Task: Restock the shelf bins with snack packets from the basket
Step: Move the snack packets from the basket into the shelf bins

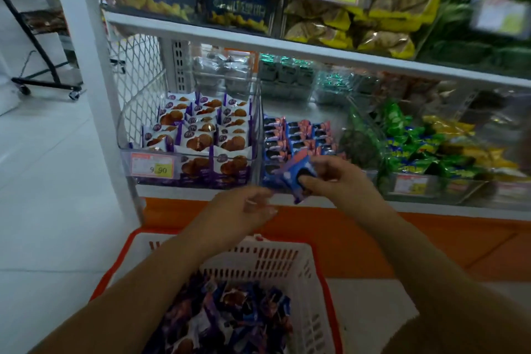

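One cam only, head-worn: we look fwd and steeply down, w/ the basket right under us at bottom centre. Wide-angle lens, so the shelf post left of the basket leans and bows. Just beyond the basket the shelf bins fill mid-frame, v. close; the upper shelf runs off the top edge. Frame centre sits approx on the blue packet, above the basket's far rim. Far left of the basket we catch floor and a wheeled rack.

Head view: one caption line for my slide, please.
Right hand holds a blue packet at the shelf bin; left hand open above the white basket.
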### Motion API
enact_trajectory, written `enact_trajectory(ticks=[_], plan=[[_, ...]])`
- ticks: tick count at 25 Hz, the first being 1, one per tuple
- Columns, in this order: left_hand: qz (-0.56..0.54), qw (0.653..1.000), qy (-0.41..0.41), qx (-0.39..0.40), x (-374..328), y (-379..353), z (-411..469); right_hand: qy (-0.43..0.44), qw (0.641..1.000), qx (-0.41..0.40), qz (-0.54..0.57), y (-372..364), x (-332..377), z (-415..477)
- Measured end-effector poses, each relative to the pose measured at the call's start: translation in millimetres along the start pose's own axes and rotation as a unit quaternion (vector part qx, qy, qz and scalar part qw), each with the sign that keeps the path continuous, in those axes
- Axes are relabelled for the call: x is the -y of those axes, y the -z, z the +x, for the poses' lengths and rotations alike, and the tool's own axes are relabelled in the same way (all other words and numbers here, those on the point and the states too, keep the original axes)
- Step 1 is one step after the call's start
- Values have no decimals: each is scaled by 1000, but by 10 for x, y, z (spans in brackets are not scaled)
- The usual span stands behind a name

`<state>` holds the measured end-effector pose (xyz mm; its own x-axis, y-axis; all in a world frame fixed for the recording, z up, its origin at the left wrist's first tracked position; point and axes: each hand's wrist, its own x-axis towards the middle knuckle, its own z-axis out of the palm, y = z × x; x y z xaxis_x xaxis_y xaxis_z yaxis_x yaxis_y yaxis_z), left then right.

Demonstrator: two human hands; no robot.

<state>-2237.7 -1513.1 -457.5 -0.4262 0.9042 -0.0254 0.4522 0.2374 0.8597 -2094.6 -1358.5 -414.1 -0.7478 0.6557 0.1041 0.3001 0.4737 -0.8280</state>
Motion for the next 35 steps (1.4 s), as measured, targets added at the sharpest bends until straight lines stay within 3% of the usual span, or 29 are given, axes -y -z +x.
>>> enact_trajectory(ticks=[3,6,7,10,12,18,22,23,26,27,28,30,32,33,34,35], plan=[[222,959,-139,-108,-179,79,176,48,988,-93,-113,534,64,355],[385,901,-152,-131,-18,73,400,7,941,-32,-336,777,-114,789],[412,892,-138,-127,86,59,463,-2,916,10,-401,790,-184,940],[452,861,-170,-163,324,37,562,6,790,156,-592,732,-390,1265],[460,849,-184,-183,408,7,601,-14,758,212,-616,679,-470,1381],[452,846,-203,-195,484,-12,601,-71,742,267,-610,629,-392,1394],[434,857,-208,-184,458,-6,575,-94,756,231,-605,586,-394,1316],[422,861,-210,-189,440,-4,549,-94,777,199,-590,577,-317,1274],[356,878,-220,-235,387,-21,391,-3,921,7,-389,461,17,988],[334,883,-222,-246,422,-46,312,42,958,-51,-281,341,118,823],[317,889,-217,-249,469,-73,234,74,971,-64,-216,195,203,657],[296,928,-141,-180,749,-180,50,85,978,52,-183,-282,62,387],[294,955,7,-23,1112,-300,-220,-38,944,289,-154,-834,-304,107],[295,951,71,55,1315,-354,-368,-103,890,414,-160,-1102,-562,-46],[291,940,123,130,1493,-397,-505,-128,813,523,-220,-1344,-843,-206],[281,926,167,191,1659,-436,-670,-129,750,578,-295,-1592,-1121,-398]])
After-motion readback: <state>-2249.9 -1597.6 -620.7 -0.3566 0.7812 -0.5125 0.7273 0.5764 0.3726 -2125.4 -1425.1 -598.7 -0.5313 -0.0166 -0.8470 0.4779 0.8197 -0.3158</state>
